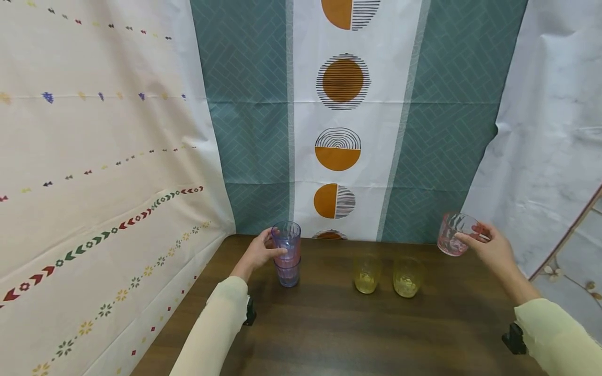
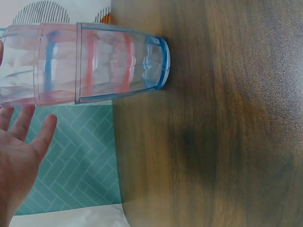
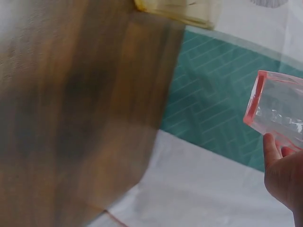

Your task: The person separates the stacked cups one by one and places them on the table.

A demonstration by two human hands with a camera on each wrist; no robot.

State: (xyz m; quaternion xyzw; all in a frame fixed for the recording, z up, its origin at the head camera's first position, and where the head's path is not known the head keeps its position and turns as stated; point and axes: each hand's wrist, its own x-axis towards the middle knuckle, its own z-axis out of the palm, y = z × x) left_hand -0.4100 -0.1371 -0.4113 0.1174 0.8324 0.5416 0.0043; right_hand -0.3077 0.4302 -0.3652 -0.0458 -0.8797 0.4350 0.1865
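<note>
A stack of nested see-through tumblers (image 1: 288, 274), tinted blue and pink, stands upright on the table at the left. My left hand (image 1: 258, 253) grips its upper part, thumb in front and fingers on the far side. In the left wrist view the stack (image 2: 106, 64) shows blue and pink bands, its blue base down on the wood. Held in the air at the right is a single pink tumbler (image 1: 452, 237), which my right hand (image 1: 495, 249) holds by its side. The right wrist view shows this pink tumbler (image 3: 279, 106) apart from the table.
Two yellow tumblers, a left one (image 1: 366, 282) and a right one (image 1: 406, 285), stand side by side on the brown wooden table (image 1: 357, 334) between the hands. A patterned curtain (image 1: 254, 156) hangs behind the table; pale cloths hang at left and right.
</note>
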